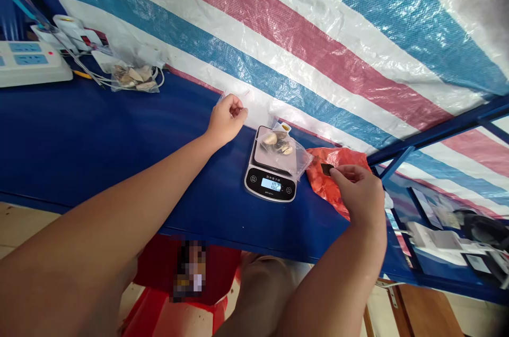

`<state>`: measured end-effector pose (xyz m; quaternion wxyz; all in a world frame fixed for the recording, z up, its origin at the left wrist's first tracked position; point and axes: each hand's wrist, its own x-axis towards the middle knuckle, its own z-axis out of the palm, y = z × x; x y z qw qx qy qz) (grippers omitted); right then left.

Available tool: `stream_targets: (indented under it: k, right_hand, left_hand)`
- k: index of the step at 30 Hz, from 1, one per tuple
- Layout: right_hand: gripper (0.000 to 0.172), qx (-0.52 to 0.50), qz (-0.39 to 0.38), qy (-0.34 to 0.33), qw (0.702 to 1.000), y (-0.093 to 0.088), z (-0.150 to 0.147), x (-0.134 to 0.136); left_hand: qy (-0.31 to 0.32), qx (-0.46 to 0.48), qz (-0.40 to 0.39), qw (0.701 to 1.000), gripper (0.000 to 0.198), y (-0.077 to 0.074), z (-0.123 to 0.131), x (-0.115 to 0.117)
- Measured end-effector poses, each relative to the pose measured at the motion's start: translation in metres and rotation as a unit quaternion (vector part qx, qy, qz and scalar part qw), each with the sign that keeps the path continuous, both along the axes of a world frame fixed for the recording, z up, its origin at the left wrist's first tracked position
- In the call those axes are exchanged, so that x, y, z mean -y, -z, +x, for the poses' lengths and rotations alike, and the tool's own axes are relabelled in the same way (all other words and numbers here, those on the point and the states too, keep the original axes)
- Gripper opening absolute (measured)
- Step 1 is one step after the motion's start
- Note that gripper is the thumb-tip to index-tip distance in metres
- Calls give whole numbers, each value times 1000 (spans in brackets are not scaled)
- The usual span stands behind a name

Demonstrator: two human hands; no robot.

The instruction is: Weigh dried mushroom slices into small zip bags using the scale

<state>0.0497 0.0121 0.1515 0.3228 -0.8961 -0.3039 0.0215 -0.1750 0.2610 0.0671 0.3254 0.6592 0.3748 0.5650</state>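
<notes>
Two hands: we saw the left hand (226, 120) and the right hand (358, 196) reaching over a long blue bench (119, 124), well apart, with a black-and-silver digital kitchen scale (270, 183) between them.
Left hand: it was nearly closed, its thumb and fingertips pinched on the edge of a thin clear plastic sheet (234, 94), which we could barely make out against the wall.
Right hand: it was partly closed, with thumb and forefinger holding a small dark square tag (326, 169) just above a crumpled orange plastic bag (330, 183).
Scale: it stood on the bench with its blue display lit, though we could not read the digits with certainty. A clear plastic bag of pale shells (278, 145) lay on its platform, spilling over the side nearest the orange bag.
Further along: a second clear plastic bag of broken shells (134, 78) lay near a white power strip (27, 63).
Behind: a red, white and blue striped woven tarpaulin (318, 50) covered the wall.
Risk: we judged that a brush from the right hand or the orange bag could shift the overhanging bag and upset the reading. A loose pinch could also drop the small tag among the orange folds, where it might be hard to see.
</notes>
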Motion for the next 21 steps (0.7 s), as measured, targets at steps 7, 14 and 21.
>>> stream_targets:
  k: [7,14,21]
  right_hand:
    - [34,-89,-1,-111,990,11,-1,-6]
    - [29,-200,42,-197,959,13,-25,-25]
    - [34,-224,119,-89,963,16,-11,-16]
  left_hand:
    - [156,-60,30,985,12,-7,3,21]
    - [209,-105,26,972,14,-8,3,29]
    - [130,-68,3,989,12,-1,7,16]
